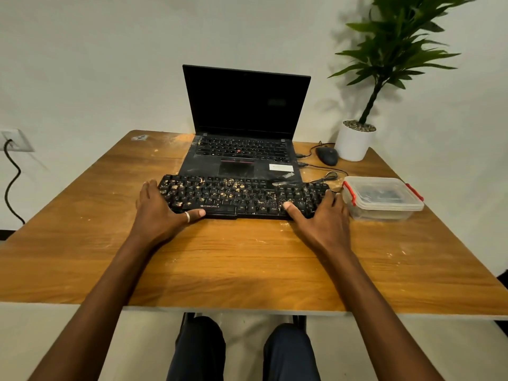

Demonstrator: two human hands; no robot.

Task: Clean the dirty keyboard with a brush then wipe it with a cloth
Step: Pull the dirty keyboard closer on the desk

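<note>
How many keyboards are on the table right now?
2: the crumb-covered standalone keyboard in front, and the built-in keyboard of the laptop right behind it. None appears hidden.

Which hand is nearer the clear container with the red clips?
Right. The right hand holds the right end of the keyboard, just beside the container. The left hand holds the keyboard's left end, on the far side from the container.

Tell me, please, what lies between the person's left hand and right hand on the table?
The crumb-strewn keyboard fills that stretch. The left hand and right hand hold its two ends, as the head view shows.
</note>
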